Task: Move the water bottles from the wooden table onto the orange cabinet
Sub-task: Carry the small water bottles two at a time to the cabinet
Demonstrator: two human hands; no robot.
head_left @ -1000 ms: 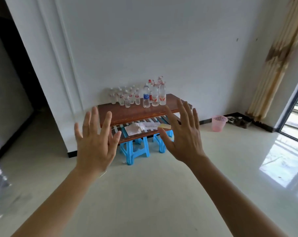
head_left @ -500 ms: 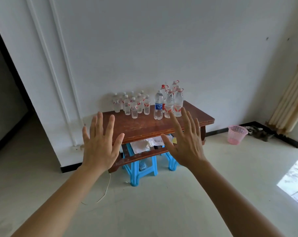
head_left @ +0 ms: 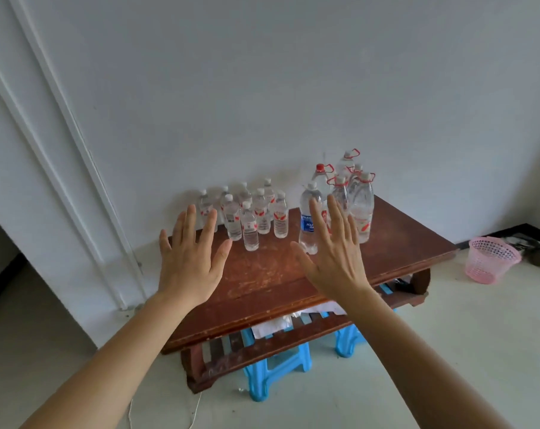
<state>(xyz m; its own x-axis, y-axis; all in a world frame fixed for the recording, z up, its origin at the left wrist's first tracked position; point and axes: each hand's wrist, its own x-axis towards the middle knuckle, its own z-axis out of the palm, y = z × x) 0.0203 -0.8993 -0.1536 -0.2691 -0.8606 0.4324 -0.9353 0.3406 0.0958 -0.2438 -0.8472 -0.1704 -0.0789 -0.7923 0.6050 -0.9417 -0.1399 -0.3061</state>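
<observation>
A dark wooden table (head_left: 262, 274) stands against the white wall. Several small clear water bottles (head_left: 250, 226) cluster at its back left. A blue-labelled bottle (head_left: 307, 221) and several tall bottles with red handles (head_left: 361, 209) stand at the back right. My left hand (head_left: 189, 258) hovers over the table's left part, fingers spread, holding nothing. My right hand (head_left: 333, 252) is raised in front of the blue-labelled bottle, fingers straight, holding nothing. No orange cabinet is in view.
Blue plastic stools (head_left: 274, 370) and white papers (head_left: 271, 323) sit under the table on its lower slatted shelf. A pink mesh basket (head_left: 491, 258) stands on the pale floor at the right. A white cord (head_left: 194, 410) lies on the floor.
The view has come closer to the table, which now fills more of the frame. Both hands stay raised and spread, now over the tabletop near the bottles.
</observation>
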